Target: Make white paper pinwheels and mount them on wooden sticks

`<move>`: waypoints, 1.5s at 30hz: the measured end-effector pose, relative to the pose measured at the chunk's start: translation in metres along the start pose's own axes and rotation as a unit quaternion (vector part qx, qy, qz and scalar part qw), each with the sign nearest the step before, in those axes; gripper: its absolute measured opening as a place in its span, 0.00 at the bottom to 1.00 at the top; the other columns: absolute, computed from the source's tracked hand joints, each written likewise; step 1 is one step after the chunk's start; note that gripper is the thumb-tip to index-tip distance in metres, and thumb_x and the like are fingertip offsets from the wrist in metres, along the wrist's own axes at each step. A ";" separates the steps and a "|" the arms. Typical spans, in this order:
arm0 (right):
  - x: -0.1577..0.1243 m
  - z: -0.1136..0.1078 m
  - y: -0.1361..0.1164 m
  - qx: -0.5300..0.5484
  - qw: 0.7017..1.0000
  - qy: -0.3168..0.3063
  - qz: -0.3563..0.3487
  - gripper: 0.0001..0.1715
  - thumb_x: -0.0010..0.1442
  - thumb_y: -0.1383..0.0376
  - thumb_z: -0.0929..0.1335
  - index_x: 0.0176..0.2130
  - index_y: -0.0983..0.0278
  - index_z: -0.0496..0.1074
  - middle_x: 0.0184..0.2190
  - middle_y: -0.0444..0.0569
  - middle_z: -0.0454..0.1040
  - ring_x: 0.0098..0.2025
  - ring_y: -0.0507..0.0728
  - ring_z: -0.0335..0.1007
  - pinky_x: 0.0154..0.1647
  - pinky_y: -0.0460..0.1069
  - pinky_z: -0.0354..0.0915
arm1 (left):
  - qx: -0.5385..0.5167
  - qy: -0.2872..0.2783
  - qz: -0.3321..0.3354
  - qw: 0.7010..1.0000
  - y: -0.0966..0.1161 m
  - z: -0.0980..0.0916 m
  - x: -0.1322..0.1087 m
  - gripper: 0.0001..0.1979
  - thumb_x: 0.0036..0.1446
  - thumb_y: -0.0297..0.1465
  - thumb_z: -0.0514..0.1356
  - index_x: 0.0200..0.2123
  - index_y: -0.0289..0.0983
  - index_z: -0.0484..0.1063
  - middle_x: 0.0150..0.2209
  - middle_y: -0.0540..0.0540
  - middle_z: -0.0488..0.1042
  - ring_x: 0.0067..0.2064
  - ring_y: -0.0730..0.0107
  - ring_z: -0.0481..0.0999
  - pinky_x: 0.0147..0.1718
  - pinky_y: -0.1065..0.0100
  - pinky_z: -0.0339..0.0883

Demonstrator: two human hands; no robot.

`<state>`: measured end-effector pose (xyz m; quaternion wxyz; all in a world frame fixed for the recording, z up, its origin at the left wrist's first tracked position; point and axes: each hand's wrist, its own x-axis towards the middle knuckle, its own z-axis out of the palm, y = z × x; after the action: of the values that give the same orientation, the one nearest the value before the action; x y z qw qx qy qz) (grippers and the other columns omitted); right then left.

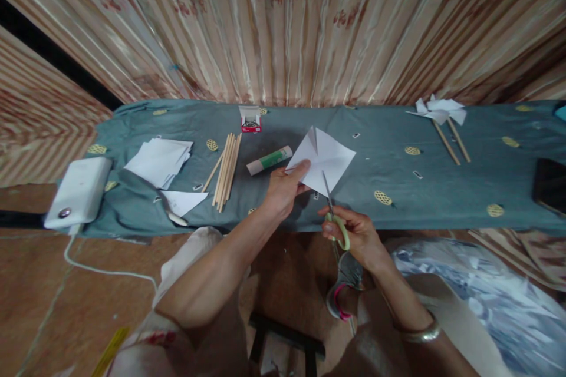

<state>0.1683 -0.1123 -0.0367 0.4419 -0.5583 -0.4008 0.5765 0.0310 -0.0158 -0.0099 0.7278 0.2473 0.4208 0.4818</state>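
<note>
My left hand (283, 188) pinches the near-left edge of a white square of paper (329, 159), holding it above the table's front edge. A slit shows in the paper's far corner. My right hand (354, 235) grips scissors (333, 212) with pale green handles; their blades point up into the paper's near corner. On the grey-green tablecloth (389, 171) to the left lie a glue stick (269, 161) and a bundle of wooden sticks (226, 169).
A stack of white paper sheets (159, 160) and a loose paper triangle (183, 201) lie at left, beside a white box with a cable (79, 191). A small red box of pins (250, 121) sits at the back. Finished paper pinwheels on sticks (442, 118) rest far right. A dark object (550, 185) is at the right edge.
</note>
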 end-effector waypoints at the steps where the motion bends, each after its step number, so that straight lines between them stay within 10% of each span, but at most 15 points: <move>1: 0.000 0.000 0.001 -0.001 1.000 -0.001 -0.003 0.22 0.42 0.51 0.77 0.34 0.62 0.76 0.20 0.40 0.70 0.22 0.49 0.65 0.24 0.46 0.64 | 0.002 -0.002 0.000 1.000 -0.001 0.000 0.000 0.15 0.39 0.35 0.72 0.29 0.31 0.75 0.29 0.44 0.78 0.31 0.68 0.77 0.35 0.65 0.71; 45: 0.000 0.002 -0.005 0.016 1.000 0.020 0.009 0.21 0.37 0.54 0.78 0.30 0.63 0.76 0.17 0.39 0.70 0.20 0.49 0.66 0.22 0.45 0.64 | 0.010 -0.014 -0.006 1.000 -0.005 -0.001 0.000 0.17 0.38 0.37 0.71 0.29 0.31 0.75 0.30 0.43 0.79 0.31 0.66 0.77 0.36 0.62 0.72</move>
<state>0.1666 -0.1108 -0.0313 0.4537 -0.5659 -0.3775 0.5757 0.0328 -0.0184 -0.0145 0.7343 0.2586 0.4165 0.4696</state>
